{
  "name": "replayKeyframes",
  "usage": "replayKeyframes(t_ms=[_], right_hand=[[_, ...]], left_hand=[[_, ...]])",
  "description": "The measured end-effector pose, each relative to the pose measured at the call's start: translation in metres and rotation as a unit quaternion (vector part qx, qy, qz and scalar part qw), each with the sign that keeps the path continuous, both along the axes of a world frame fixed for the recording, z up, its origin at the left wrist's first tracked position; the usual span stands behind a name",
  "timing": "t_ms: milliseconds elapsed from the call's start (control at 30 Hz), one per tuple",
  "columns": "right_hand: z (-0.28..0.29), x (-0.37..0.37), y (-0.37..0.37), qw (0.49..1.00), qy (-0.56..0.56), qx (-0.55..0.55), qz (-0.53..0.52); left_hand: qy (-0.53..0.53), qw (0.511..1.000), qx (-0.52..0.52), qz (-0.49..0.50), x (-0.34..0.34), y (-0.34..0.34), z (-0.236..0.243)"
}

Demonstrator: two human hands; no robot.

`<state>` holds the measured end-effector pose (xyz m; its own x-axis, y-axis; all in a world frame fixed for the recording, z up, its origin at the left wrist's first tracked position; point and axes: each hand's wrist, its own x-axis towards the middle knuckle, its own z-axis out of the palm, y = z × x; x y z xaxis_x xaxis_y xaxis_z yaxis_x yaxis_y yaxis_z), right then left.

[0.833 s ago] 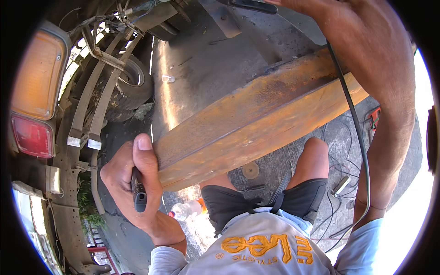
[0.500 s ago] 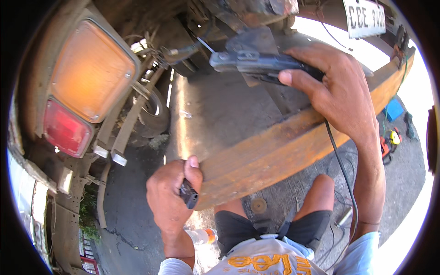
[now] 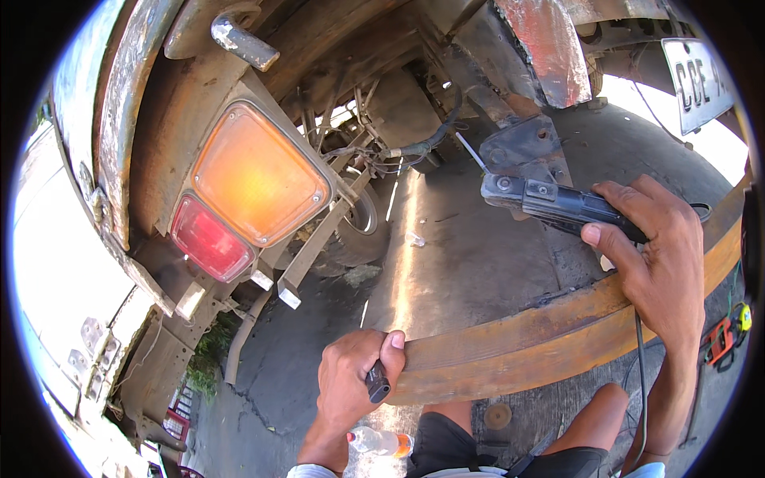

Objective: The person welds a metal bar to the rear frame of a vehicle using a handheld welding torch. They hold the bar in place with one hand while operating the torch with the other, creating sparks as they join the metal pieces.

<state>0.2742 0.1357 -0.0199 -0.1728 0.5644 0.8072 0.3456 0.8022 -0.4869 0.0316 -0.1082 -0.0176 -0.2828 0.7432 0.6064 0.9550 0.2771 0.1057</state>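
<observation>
My right hand (image 3: 668, 259) is wrapped round a black welding electrode holder (image 3: 558, 205), with its thumb along the near side. From the holder's jaw a thin pale welding rod (image 3: 472, 151) points up and left, close to a dark steel bracket (image 3: 522, 150); whether they touch is unclear. A dark cable (image 3: 641, 366) hangs below that hand. My left hand (image 3: 348, 374) is closed on a short black handle (image 3: 378, 385) at the left end of a rusty steel beam (image 3: 502, 350). The rest of what the handle belongs to is hidden.
At left is the truck's orange and red tail light (image 3: 255, 179), with metal rails below it. A wheel (image 3: 362, 215) stands underneath. A plastic bottle (image 3: 374, 440) lies by my left forearm. Tape measure (image 3: 743, 316) and orange tool (image 3: 719, 342) lie at right; a licence plate (image 3: 699, 84) hangs above.
The view has swung left and up, so the scene sits farther right and lower, showing more of the truck. Both hands keep their holds; the rod stays close to the bracket.
</observation>
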Motion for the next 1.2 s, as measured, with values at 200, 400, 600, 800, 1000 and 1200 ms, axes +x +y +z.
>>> replayKeyframes(t_ms=[200,400,600,800,1000,1200], right_hand=[[-0.003,0.009,0.002,0.998,0.006,-0.053,0.044],[-0.010,0.004,0.004,0.999,0.021,-0.024,0.012],[-0.010,0.018,-0.002,0.995,-0.041,-0.066,0.055],[-0.020,0.003,0.007,0.999,0.029,0.028,0.033],[-0.003,0.002,0.006,0.998,-0.029,0.049,0.033],[0.044,-0.022,-0.002,0.986,-0.081,0.142,0.022]], left_hand=[[0.019,0.999,0.000,-0.031,-0.001,0.003,0.003],[-0.003,0.996,0.036,-0.076,-0.004,0.007,0.000],[0.036,0.998,0.010,-0.055,-0.009,0.004,0.004],[0.062,0.995,0.040,-0.072,-0.003,0.005,0.006],[0.053,0.995,0.058,-0.064,-0.005,0.006,0.002],[0.057,0.994,0.059,-0.077,-0.014,0.005,-0.005]])
